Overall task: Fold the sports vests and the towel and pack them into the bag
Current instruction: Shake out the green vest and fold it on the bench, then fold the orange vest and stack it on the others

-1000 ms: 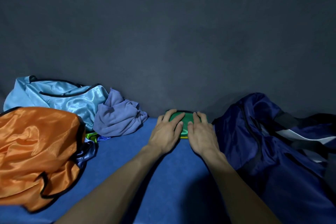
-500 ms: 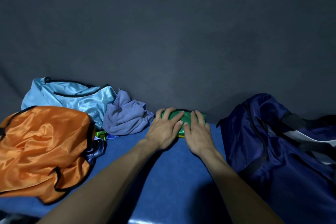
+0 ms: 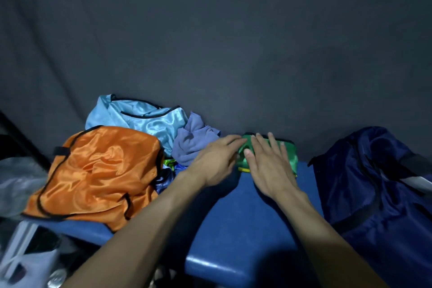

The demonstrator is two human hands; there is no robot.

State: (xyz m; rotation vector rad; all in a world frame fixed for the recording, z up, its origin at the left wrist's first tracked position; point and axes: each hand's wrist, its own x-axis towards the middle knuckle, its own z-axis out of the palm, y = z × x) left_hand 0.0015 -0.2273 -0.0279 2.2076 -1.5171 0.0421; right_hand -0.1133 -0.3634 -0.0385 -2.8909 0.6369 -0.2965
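Observation:
A small folded green vest (image 3: 289, 156) lies at the far edge of the blue table (image 3: 245, 217). My right hand (image 3: 268, 166) lies flat on it with straight, spread fingers. My left hand (image 3: 216, 161) touches its left end with extended fingers, slightly blurred. An orange vest (image 3: 100, 175) lies crumpled at the left, a light blue vest (image 3: 145, 119) behind it, and a purple-grey towel (image 3: 194, 145) between them and my hands. The dark navy bag (image 3: 378, 189) sits at the right.
A dark grey cloth backdrop (image 3: 210, 42) hangs right behind the table. Bits of green and blue fabric (image 3: 170, 166) peek from under the pile. Past the table's left front edge lie blurred grey and white objects (image 3: 23, 252).
The view has swung so everything sits further right in the frame. My right hand has spread flatter over the green vest, and my left hand has slid toward its left end.

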